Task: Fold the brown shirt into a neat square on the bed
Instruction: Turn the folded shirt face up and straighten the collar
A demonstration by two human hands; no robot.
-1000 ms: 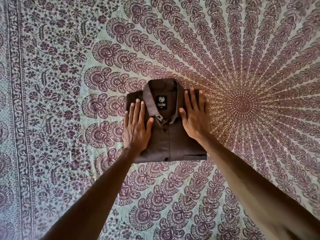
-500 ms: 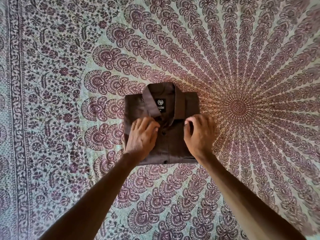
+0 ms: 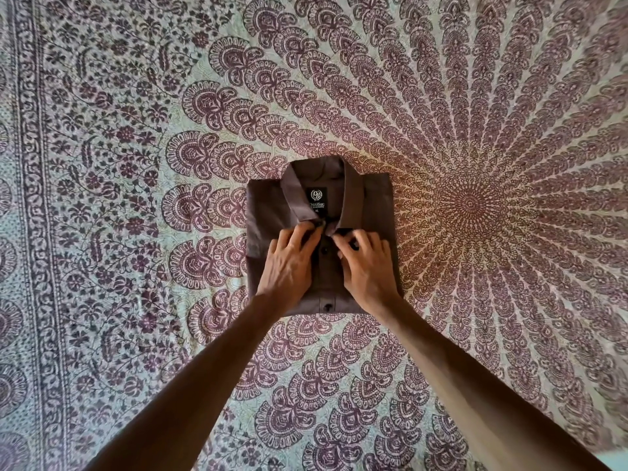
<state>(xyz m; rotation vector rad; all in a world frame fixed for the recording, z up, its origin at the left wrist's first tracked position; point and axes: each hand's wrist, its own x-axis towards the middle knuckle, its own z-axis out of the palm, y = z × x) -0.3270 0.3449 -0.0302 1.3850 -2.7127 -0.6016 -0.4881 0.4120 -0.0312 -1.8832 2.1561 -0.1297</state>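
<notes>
Bed (image 3: 509, 351): fills the whole frame, under a pale green bedspread (image 3: 136, 164) printed with purple fan-shaped rings.
Shirt (image 3: 373, 205): brown, folded into a neat square, lying flat at the centre of the frame with its buttoned front up.
Left hand (image 3: 289, 263): on the shirt's lower left, fingers (image 3: 299, 234) curled, pinching the collar (image 3: 351, 198) at its left tip.
Right hand (image 3: 367, 270): on the lower right, fingers curled, pinching the collar's right tip.
Label (image 3: 316, 198): black, inside the collar.
Button (image 3: 328, 305): dark, near the shirt's bottom edge, between the wrists.
</notes>
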